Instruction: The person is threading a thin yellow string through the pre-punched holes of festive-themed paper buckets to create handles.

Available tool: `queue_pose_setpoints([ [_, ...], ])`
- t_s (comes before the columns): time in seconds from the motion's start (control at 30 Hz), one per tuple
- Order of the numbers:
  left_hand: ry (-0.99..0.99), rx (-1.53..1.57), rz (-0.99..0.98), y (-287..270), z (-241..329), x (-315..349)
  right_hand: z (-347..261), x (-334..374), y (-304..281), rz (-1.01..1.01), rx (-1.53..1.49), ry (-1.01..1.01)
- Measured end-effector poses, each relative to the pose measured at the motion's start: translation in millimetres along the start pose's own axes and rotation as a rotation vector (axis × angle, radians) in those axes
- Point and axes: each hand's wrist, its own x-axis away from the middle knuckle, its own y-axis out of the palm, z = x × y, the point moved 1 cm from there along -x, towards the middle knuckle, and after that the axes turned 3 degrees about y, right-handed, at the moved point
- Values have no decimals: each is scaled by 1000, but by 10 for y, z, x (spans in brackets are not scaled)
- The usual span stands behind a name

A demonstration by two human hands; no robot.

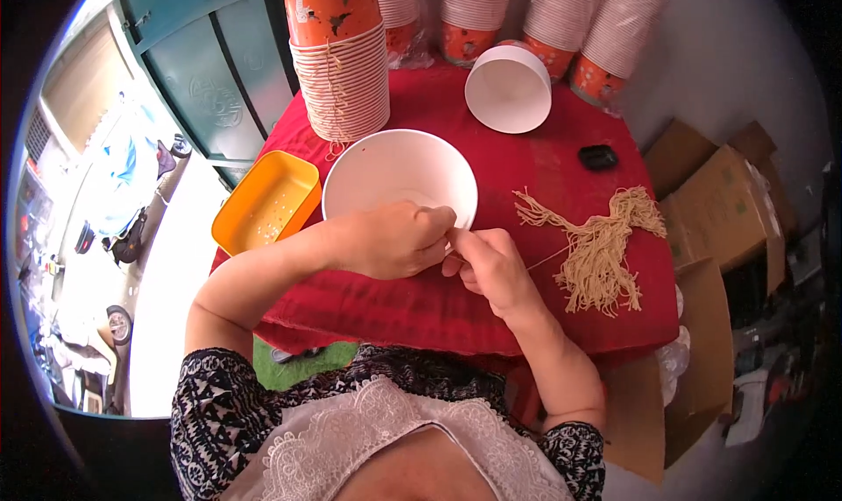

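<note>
A white paper bucket (395, 163) stands open side up on the red-covered table in front of me. My left hand (399, 238) is closed at its near right rim, over the near edge; what the fingers hold is hidden. Right beside it, fingertips almost meeting, my right hand (491, 269) pinches a thin beige string (549, 259). That string runs out to the right toward a bundle of cut beige strings (601, 247) lying on the cloth.
A yellow tray (303, 205) with small white bits sits at the left. Behind rise a tall stack of orange paper buckets (340, 80), draped with strings, and several wrapped stacks. A tipped white bucket (509, 89) and a small black object (598, 157) lie farther back. Cardboard boxes (724, 203) stand at right.
</note>
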Motion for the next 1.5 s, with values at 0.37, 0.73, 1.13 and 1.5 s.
queue_pose_setpoints([
  [0.37, -80, -400, 14, -4, -493, -298, 163, -700, -214, 79, 58, -268],
  [0.73, -80, -501, 605, 797, -1140, -494, 531, -1252, -465, 201, 323, -169],
  [1.13, -283, 520, 734, 842, -1115, -501, 380, -1132, -423, 386, 949, -74],
  [1.5, -460, 753, 595, 840, -1044, -507, 395, -1011, -462, 291, 937, -224],
])
